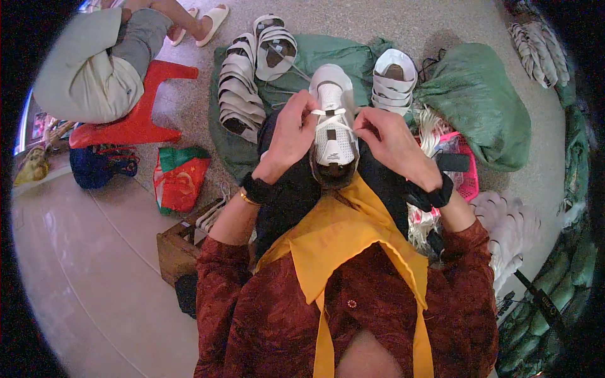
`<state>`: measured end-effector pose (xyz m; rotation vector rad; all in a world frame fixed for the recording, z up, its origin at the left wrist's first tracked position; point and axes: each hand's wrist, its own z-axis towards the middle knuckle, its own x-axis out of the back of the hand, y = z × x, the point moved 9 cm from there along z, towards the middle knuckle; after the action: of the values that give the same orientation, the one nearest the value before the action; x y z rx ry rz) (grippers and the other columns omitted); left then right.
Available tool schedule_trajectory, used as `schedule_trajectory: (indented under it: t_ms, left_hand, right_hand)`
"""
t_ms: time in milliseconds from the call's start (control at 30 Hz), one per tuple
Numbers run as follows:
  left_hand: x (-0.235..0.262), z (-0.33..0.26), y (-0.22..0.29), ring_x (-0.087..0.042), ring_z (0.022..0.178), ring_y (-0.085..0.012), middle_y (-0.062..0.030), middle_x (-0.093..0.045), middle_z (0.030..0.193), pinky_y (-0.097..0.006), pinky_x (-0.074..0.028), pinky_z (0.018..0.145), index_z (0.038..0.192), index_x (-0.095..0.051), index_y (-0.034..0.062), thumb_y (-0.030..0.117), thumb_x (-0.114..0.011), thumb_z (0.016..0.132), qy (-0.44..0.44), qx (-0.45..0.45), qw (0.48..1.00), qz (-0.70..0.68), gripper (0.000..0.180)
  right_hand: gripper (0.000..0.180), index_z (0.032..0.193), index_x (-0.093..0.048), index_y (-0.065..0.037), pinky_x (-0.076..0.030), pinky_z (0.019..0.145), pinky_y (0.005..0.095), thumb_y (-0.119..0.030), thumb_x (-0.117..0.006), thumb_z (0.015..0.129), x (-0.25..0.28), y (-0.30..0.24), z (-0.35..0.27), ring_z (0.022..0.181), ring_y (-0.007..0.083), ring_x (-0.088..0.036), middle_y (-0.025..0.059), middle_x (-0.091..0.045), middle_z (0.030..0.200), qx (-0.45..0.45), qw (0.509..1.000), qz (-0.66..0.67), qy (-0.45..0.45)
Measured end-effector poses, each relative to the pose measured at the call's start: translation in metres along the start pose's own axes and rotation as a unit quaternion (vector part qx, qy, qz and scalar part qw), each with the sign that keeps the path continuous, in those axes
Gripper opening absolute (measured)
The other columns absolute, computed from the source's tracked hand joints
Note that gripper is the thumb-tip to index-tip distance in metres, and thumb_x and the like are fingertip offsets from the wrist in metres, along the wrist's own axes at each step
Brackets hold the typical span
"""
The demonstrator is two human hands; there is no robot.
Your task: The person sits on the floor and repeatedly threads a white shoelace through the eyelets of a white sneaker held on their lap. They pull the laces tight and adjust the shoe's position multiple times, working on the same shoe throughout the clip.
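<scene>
A white sneaker (pixel 331 90) with a perforated tongue rests over my lap, its dark opening toward me. A white shoelace (pixel 329 113) crosses its upper. My left hand (pixel 293 129) is closed in a pinch on the lace at the shoe's left side. On the right side, my right hand (pixel 386 137) pinches the lace's other end between thumb and fingers. Beneath the shoe lies the yellow apron (pixel 340 242) over my dark trousers.
Stacked white shoe uppers (pixel 239 94) lie on a green sack (pixel 321 50), with another stack (pixel 394 79) right of the shoe. A full green bag (pixel 479 104) stands by a pink basket (pixel 467 170) with white laces (pixel 430 126). A person (pixel 94 69) sits on a red stool (pixel 148 116).
</scene>
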<state>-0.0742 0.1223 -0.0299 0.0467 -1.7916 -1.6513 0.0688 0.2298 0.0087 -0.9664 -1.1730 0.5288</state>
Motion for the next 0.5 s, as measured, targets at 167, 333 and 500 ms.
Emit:
schedule_trajectory:
  t_ms: [167,333,500]
  left_hand:
    - [0.0,-0.001,0.002,-0.058,0.078,-0.021,-0.011,-0.055,0.09,-0.032,-0.048,0.071,0.099,-0.052,0.0015,-0.008,-0.057,0.086,-0.004,-0.003,1.0,-0.019,0.017]
    - [0.001,-0.012,-0.001,-0.054,0.08,-0.0084,-0.0014,-0.054,0.088,-0.025,-0.046,0.07,0.1,-0.053,0.0036,-0.001,-0.064,0.092,-0.015,0.023,0.998,-0.048,0.013]
    - [0.005,-0.02,0.011,-0.055,0.079,-0.0053,0.0009,-0.056,0.085,-0.023,-0.046,0.07,0.094,-0.055,0.0035,0.0,-0.067,0.092,-0.035,0.024,0.999,-0.03,0.013]
  right_hand:
    - [0.007,0.09,-0.057,-0.001,-0.049,0.068,0.0458,0.0,-0.062,0.085,0.02,-0.007,-0.023,0.08,0.0415,-0.062,0.0189,-0.061,0.081,0.019,0.996,-0.076,0.032]
    - [0.008,0.094,-0.06,-0.001,-0.051,0.069,0.0454,-0.003,-0.064,0.087,0.02,0.001,-0.034,0.08,0.0401,-0.064,0.0181,-0.063,0.083,-0.027,0.998,-0.053,0.001]
    - [0.012,0.1,-0.065,-0.001,-0.052,0.069,0.0439,-0.007,-0.066,0.089,0.009,0.002,-0.025,0.079,0.0379,-0.066,0.0176,-0.067,0.087,-0.023,0.998,-0.044,0.035]
